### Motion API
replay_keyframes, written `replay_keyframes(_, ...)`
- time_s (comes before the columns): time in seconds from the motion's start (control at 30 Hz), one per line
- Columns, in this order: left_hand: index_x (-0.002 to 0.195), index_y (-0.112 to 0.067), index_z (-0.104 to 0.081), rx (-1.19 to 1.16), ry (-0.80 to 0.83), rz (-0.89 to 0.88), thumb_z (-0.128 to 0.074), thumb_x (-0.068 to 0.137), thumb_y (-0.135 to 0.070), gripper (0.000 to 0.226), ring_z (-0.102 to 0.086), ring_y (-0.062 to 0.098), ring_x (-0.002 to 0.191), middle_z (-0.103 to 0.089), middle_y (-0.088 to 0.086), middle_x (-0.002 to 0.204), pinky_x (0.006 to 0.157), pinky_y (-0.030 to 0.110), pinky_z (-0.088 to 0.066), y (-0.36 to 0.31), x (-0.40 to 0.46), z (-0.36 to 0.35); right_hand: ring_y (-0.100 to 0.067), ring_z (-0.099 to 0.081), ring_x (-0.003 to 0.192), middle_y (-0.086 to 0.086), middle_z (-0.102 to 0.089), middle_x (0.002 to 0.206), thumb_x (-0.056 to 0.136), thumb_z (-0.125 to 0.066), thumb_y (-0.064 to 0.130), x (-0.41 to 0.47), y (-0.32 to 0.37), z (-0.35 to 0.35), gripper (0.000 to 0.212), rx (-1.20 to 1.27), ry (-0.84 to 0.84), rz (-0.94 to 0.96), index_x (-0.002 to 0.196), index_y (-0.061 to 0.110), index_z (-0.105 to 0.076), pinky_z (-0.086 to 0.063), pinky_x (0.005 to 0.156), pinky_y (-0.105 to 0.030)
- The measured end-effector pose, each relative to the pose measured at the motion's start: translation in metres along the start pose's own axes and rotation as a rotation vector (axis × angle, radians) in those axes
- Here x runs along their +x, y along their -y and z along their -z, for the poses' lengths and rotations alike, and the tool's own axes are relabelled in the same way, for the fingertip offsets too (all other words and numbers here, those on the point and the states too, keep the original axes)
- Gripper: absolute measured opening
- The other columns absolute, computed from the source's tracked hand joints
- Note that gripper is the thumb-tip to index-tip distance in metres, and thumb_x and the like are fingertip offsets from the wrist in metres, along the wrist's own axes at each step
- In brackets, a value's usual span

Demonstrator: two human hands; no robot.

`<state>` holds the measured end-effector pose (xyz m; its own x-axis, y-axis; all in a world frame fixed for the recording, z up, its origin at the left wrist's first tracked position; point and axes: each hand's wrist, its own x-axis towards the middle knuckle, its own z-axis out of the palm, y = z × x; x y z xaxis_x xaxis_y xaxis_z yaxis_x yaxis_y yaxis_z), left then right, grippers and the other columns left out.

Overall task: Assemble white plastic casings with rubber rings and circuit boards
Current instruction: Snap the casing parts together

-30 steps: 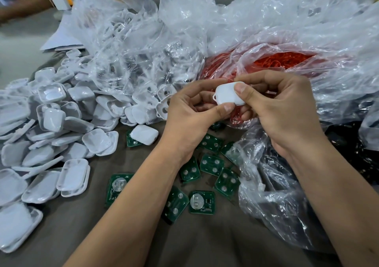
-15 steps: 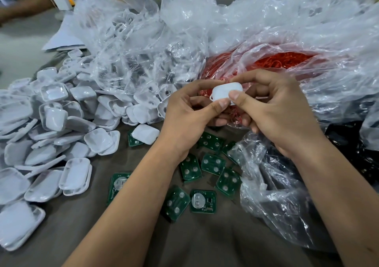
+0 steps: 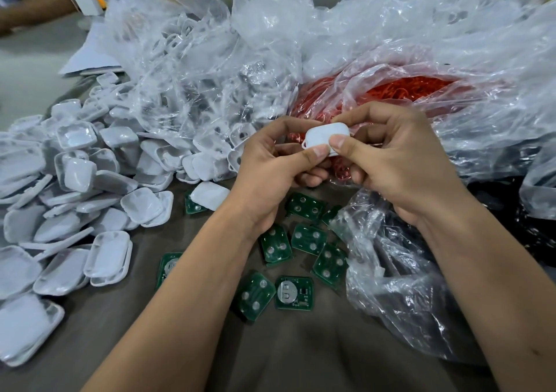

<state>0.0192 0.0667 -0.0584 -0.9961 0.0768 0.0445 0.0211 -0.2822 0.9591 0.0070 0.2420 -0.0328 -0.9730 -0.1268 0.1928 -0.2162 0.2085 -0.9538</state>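
Both hands hold one white plastic casing (image 3: pixel 325 135) above the table, in front of the red rings. My left hand (image 3: pixel 270 175) pinches its lower left edge with thumb and fingers. My right hand (image 3: pixel 400 163) grips its right side, thumb pressing on the front edge. Several green circuit boards (image 3: pixel 308 239) lie scattered on the table under my wrists. Red rubber rings (image 3: pixel 403 89) fill a clear bag behind my hands. A heap of loose white casing halves (image 3: pixel 90 187) covers the left of the table.
Clear plastic bags (image 3: pixel 192 69) with more white casings pile up at the back. Another crumpled clear bag (image 3: pixel 400 286) lies at the right over something black. A person's arm (image 3: pixel 36 9) and a white charger (image 3: pixel 87 0) are at the far left back.
Both hands with the casing have shifted slightly left and down, and the thumbs have closed together on its front edge. The rest stays still.
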Motion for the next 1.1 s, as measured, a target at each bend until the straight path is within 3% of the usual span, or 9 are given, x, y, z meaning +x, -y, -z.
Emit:
replay_keyframes(0.53,0.099,-0.008,-0.07,0.052,-0.041,0.022,-0.07,0.085,0.011,0.025,-0.055,0.012,0.047,-0.061,0.014,0.071,0.041,0.018,-0.043,-0.003,0.0,0.003,-0.013,-0.052,0.039,-0.011,-0.067,0.061,0.09,-0.078,0.001,0.003,0.0,-0.007,0.012,0.077,0.027,-0.066,0.095,0.01,-0.071,-0.034,0.034,-0.017)
replay_keyframes(0.67,0.106,-0.006,-0.07,0.024,-0.039,0.075,-0.07,0.086,0.009,0.024,-0.055,0.011,0.049,-0.065,0.012,0.071,0.043,0.017,-0.043,-0.007,0.001,0.005,-0.013,-0.054,0.04,-0.005,-0.068,0.06,0.091,-0.08,0.011,0.001,-0.003,-0.009,0.01,0.022,-0.01,-0.027,0.096,0.017,-0.075,-0.035,0.035,-0.017)
replay_keyframes(0.77,0.112,-0.001,-0.068,-0.051,-0.056,0.138,-0.068,0.089,0.003,0.023,-0.056,0.01,0.052,-0.067,0.009,0.068,0.046,0.015,-0.044,-0.01,0.002,0.008,-0.013,-0.062,0.05,-0.001,-0.073,0.073,0.093,-0.079,0.022,-0.001,-0.004,-0.008,0.016,0.0,0.011,0.013,0.107,0.028,-0.076,-0.041,0.041,-0.017)
replay_keyframes(0.87,0.096,-0.003,-0.071,-0.072,-0.065,0.155,-0.069,0.092,-0.01,0.008,-0.056,0.009,0.051,-0.066,0.005,0.066,0.045,0.015,-0.044,-0.014,0.002,0.01,-0.003,-0.065,0.059,0.007,-0.074,0.089,0.094,-0.077,0.027,-0.003,-0.005,-0.005,0.021,-0.082,0.019,0.101,0.114,0.036,-0.077,-0.046,0.049,-0.013)
replay_keyframes(0.97,0.083,-0.01,-0.072,-0.041,-0.086,0.137,-0.072,0.089,-0.032,0.023,-0.053,0.009,0.048,-0.064,0.004,0.063,0.042,0.015,-0.043,-0.016,0.002,0.01,-0.008,-0.067,0.059,0.005,-0.076,0.084,0.095,-0.076,0.024,-0.004,-0.004,-0.007,0.013,-0.128,0.01,0.145,0.104,0.032,-0.078,-0.051,0.05,-0.018)
replay_keyframes(1.03,0.085,-0.009,-0.07,-0.046,-0.118,0.137,-0.068,0.092,-0.039,0.031,-0.053,0.009,0.047,-0.064,0.004,0.062,0.041,0.015,-0.042,-0.016,0.002,0.008,-0.023,-0.071,0.062,-0.004,-0.077,0.08,0.096,-0.074,0.017,-0.003,-0.002,-0.008,0.009,-0.011,0.024,0.078,0.099,0.023,-0.08,-0.056,0.05,-0.029)
replay_keyframes(1.1,0.09,-0.007,-0.068,-0.106,-0.138,0.14,-0.064,0.098,-0.034,0.029,-0.054,0.011,0.048,-0.065,0.006,0.064,0.042,0.016,-0.043,-0.015,0.003,0.005,-0.025,-0.072,0.067,-0.011,-0.078,0.083,0.098,-0.07,0.01,-0.003,0.001,-0.007,0.01,0.187,0.032,-0.03,0.096,0.009,-0.08,-0.057,0.054,-0.028)
